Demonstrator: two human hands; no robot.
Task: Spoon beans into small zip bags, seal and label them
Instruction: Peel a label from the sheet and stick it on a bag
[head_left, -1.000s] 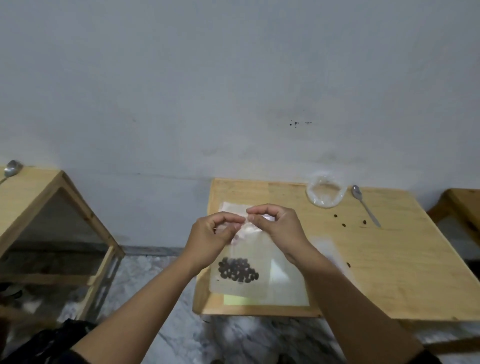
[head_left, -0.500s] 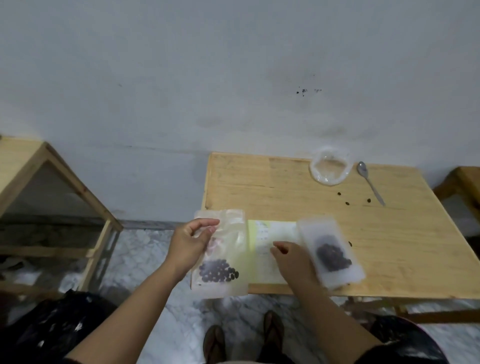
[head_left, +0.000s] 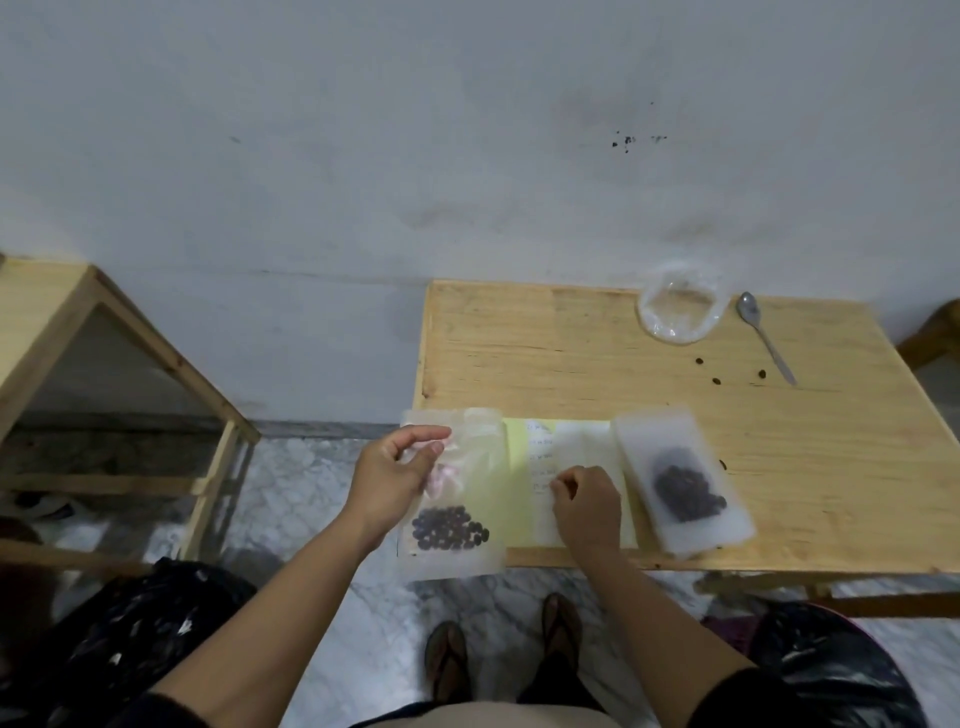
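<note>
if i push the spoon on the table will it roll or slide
The spoon probably slides rather than rolls: it lies flat, thin handle on the table. Pushed at one end, it would likely pivot. It looks metal, so stiff, and could knock the loose beans beside it.

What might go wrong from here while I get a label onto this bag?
The held bag hangs past the table's near-left edge, pinched only near its top by the left hand; a slip would likely send the beans to the floor. The right hand is picking at the label sheet, which lies partly under the second filled bag; pulling could drag that bag toward the near edge. I cannot tell whether the held bag's zip is fully closed.
</note>
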